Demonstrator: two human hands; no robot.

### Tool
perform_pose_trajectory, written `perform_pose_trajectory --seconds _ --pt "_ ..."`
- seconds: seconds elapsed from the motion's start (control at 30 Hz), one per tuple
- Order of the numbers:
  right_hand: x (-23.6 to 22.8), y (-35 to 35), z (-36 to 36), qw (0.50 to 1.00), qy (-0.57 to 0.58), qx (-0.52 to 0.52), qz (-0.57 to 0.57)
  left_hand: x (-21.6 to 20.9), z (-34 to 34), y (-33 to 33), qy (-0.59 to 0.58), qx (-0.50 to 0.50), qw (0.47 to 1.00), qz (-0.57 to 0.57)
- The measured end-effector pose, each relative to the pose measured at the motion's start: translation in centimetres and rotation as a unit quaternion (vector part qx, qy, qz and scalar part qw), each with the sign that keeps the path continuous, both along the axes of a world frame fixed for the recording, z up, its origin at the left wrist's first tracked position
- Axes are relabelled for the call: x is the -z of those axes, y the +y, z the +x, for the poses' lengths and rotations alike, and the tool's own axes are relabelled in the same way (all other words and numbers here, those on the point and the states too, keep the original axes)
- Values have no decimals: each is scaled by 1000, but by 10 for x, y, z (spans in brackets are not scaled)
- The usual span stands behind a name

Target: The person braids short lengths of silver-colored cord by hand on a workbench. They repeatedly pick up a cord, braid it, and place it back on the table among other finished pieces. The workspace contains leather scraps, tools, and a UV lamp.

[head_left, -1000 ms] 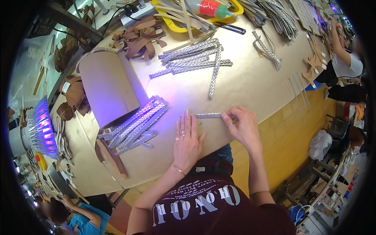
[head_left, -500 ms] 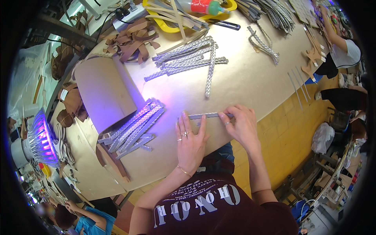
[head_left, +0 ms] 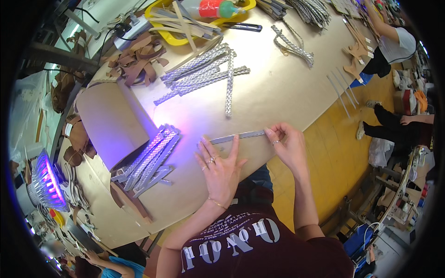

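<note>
A narrow grey braided strip [head_left: 250,135] lies across the table in front of me. My left hand [head_left: 220,172] rests flat with its fingers spread, the fingertips pressing on the strip's left part. At the strip's right end, my right hand [head_left: 289,147] pinches it between thumb and fingers. To the left of my left hand sits a pile of grey braided strips [head_left: 155,155], tinted violet by a lamp. Beyond my hands lies a second group of silvery braided strips [head_left: 199,74], with one strip [head_left: 229,88] laid across it toward me.
A curved tan panel [head_left: 113,120] and a heap of brown straps [head_left: 136,60] occupy the left side. The lamp [head_left: 46,183] glows violet at far left. At the back are a yellow tray [head_left: 174,38] and a black-handled cutter [head_left: 243,27]. Other people work right and lower left.
The whole view has shifted somewhat. My right hand has opened out from the strip and now pinches its tip, so more of the strip shows between my hands. My left hand stays spread on it.
</note>
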State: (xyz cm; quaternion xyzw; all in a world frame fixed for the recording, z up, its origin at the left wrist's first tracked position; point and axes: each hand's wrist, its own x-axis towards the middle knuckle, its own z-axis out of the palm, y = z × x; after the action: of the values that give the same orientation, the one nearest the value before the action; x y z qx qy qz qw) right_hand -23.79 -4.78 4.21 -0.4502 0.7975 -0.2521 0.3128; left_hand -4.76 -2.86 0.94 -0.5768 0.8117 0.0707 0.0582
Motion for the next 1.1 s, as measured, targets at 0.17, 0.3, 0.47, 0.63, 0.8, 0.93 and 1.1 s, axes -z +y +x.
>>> perform_pose_trajectory --seconds 0.17,0.3,0.47,0.63,0.8,0.93,1.1 --pt "6 2 2 999 -7 23 -34 -2 1 0 10 3 1000 -1" --pt "4 0 6 1000 16 7 -12 -4 1 -1 14 2 1000 9" --pt "7 4 10 997 67 -27 -32 -6 0 -2 19 -2 1000 11" --pt "15 11 17 994 87 -11 -72 -8 0 -3 17 -2 1000 9" --pt "21 13 22 990 98 8 -99 -10 0 -4 4 2 1000 12" --pt "23 13 24 986 121 9 -116 -12 0 -4 35 -5 999 26" --pt "26 15 27 981 141 9 -132 -13 0 -4 33 -5 999 26"
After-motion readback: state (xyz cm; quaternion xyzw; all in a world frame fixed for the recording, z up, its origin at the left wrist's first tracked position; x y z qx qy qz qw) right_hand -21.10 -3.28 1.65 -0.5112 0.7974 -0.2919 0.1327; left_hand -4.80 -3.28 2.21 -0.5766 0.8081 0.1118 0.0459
